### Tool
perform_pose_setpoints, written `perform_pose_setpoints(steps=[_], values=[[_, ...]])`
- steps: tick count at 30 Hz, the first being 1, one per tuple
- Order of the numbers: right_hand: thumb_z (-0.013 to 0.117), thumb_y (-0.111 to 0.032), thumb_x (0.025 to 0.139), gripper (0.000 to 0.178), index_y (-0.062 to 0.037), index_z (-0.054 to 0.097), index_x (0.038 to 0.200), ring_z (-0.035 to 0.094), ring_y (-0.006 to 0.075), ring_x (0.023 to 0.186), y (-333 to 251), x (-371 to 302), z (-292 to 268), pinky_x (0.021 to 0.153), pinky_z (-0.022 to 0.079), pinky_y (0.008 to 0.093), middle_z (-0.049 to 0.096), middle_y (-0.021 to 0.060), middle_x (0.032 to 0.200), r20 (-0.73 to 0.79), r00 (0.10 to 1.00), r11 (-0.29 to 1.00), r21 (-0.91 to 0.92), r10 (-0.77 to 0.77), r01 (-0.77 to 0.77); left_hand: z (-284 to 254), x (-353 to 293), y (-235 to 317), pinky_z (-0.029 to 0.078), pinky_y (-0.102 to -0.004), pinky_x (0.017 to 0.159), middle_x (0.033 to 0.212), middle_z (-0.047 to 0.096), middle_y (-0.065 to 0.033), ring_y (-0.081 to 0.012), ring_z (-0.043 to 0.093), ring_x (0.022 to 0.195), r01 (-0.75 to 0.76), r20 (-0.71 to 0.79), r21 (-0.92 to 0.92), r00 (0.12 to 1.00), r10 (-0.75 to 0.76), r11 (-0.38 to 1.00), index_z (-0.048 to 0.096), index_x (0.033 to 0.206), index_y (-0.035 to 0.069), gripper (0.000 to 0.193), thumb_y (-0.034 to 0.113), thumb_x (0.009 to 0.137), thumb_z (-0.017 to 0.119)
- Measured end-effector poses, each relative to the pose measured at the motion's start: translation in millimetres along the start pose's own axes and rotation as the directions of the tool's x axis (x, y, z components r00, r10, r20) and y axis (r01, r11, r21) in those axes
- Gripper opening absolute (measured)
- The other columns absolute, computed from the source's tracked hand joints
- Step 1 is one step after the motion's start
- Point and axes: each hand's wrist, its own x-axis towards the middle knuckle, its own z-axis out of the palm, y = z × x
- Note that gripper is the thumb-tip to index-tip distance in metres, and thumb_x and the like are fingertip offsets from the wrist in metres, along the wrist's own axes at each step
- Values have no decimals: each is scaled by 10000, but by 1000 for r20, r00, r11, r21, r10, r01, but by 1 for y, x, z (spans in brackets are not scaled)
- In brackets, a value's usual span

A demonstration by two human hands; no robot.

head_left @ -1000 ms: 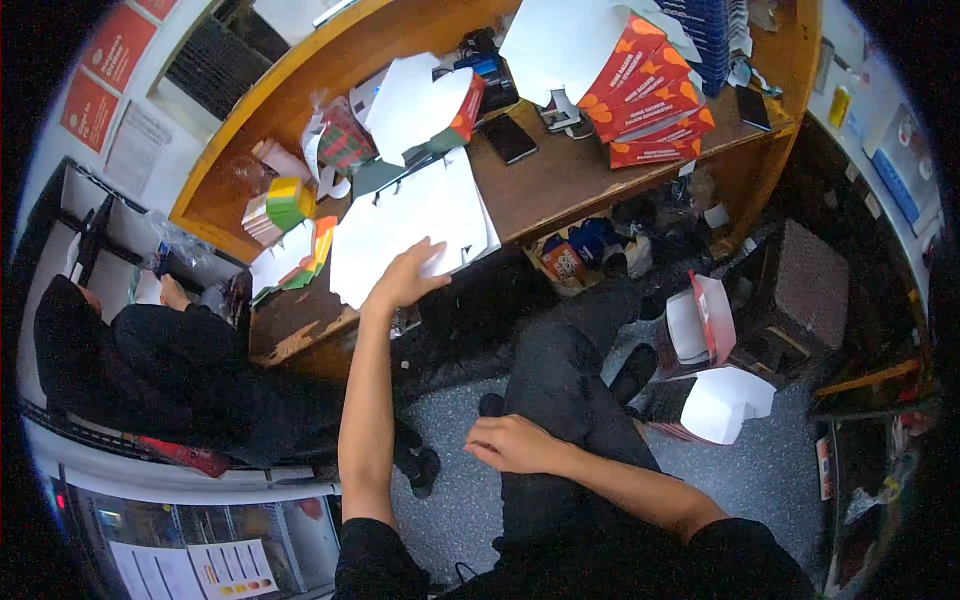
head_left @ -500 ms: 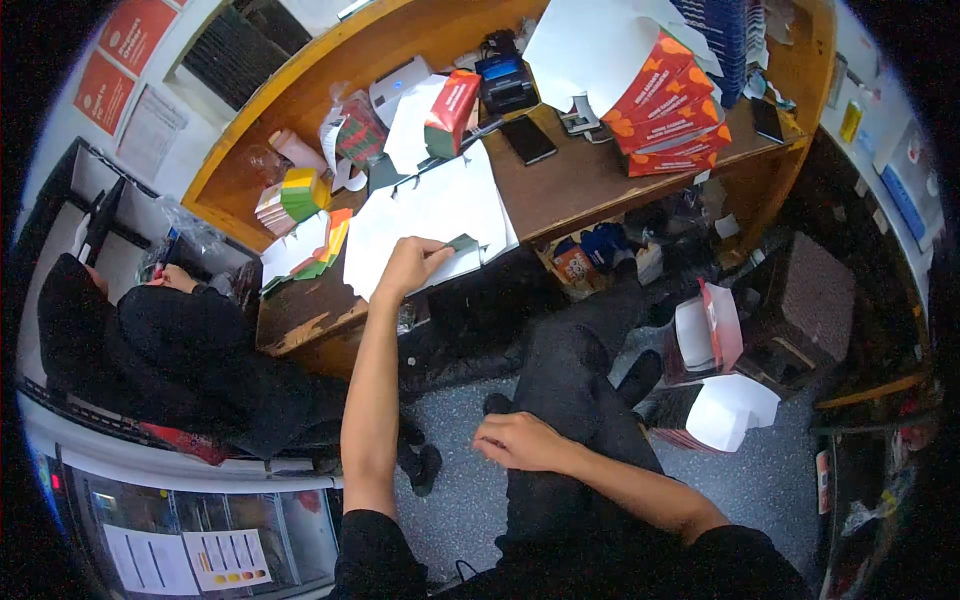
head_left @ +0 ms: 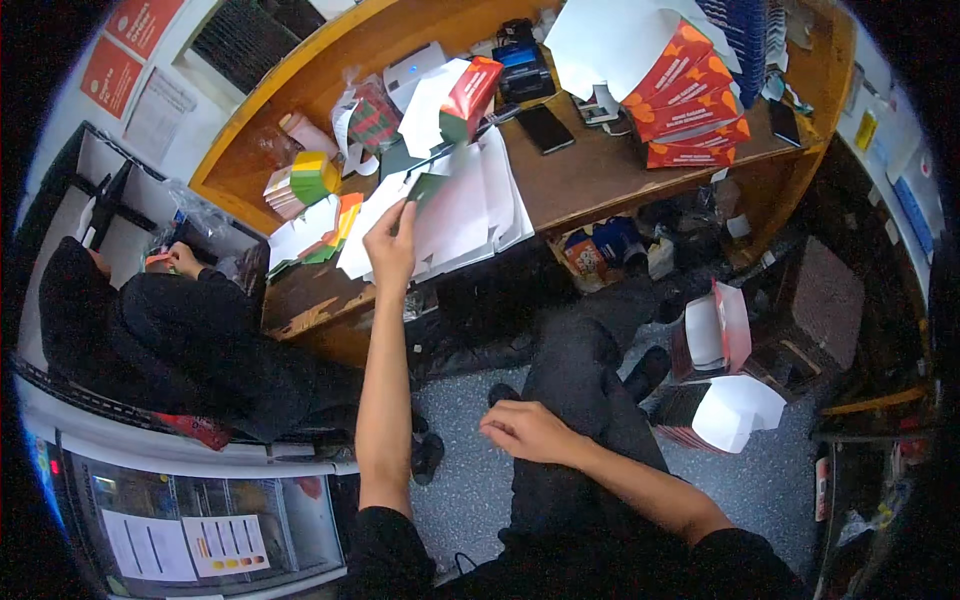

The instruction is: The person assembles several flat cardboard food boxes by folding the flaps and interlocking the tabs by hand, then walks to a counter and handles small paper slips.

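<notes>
My left hand (head_left: 392,245) reaches over the desk, fingers pinched on a flat cardboard box blank (head_left: 428,187), white with a green part showing, its edge raised off the pile. Beneath it lies a stack of white box blanks (head_left: 505,210) near the desk's front edge. My right hand (head_left: 532,433) hovers above my leg, apart from the desk, fingers curled in with nothing visible in them. Just beyond the stack stands a folded red, white and green carton (head_left: 470,95).
The wooden desk (head_left: 560,195) holds a phone (head_left: 545,128), red nested cartons (head_left: 690,110) and yellow-green cartons (head_left: 310,178). White-and-red cartons (head_left: 735,410) stand on the floor at right, by a dark speaker-like box (head_left: 815,300). A person in black (head_left: 180,330) works at left.
My left hand has moved up and slightly left, lifting and swinging the blank off the stack. My right hand stays nearly in place. The whole view has shifted a little.
</notes>
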Motion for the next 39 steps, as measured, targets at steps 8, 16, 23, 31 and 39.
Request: perform_pose_setpoints(steps=[8, 16, 23, 31, 39], values=[[644, -74, 873, 704, -26, 263, 1463, 527, 278, 1163, 13, 16, -18, 900, 510, 353, 251, 204, 1496, -681, 732, 998, 64, 28, 21, -64, -176, 64, 528, -297, 783, 856, 715, -119, -172, 671, 819, 380, 344, -40, 873, -344, 924, 583, 1236, -26, 425, 69, 839, 699], [684, -397, 849, 542, -21, 538, 1210, 568, 358, 1119, 4, 37, -3, 927, 477, 395, 483, 196, 1323, 12, 986, 964, -207, -166, 164, -82, -345, 21, 394, -414, 1046, 1254, 565, -117, -280, 545, 1166, 645, 400, -764, 489, -775, 13, 492, 1276, 27, 382, 141, 924, 584], [611, -114, 847, 224, -42, 543, 1047, 581, 395, 889, 21, 51, 59, 723, 476, 473, 476, 163, 978, 40, 996, 984, -160, 80, -73, -89, -351, 11, 487, -379, 903, 1023, 616, -108, -266, 603, 998, 603, 281, -796, 291, -914, -52, 578, 934, 39, 159, 98, 787, 581], [602, -16, 829, 186, -45, 552, 1006, 568, 346, 899, 39, 38, 41, 726, 473, 435, 470, 149, 970, 146, 986, 987, -122, -83, 101, -75, -308, 19, 439, -222, 632, 726, 538, -9, -85, 545, 702, 662, 92, -514, 675, -732, 546, 534, 781, 22, 81, -30, 833, 502], [687, -239, 867, 502, -50, 505, 1296, 546, 292, 1075, 39, 45, 43, 880, 479, 352, 475, 177, 1169, -234, 955, 983, 68, 183, -171, -78, -283, 41, 394, -243, 610, 731, 573, -38, -95, 506, 658, 463, -51, -55, 884, -465, 885, 584, 821, -51, 128, 48, 870, 648]])
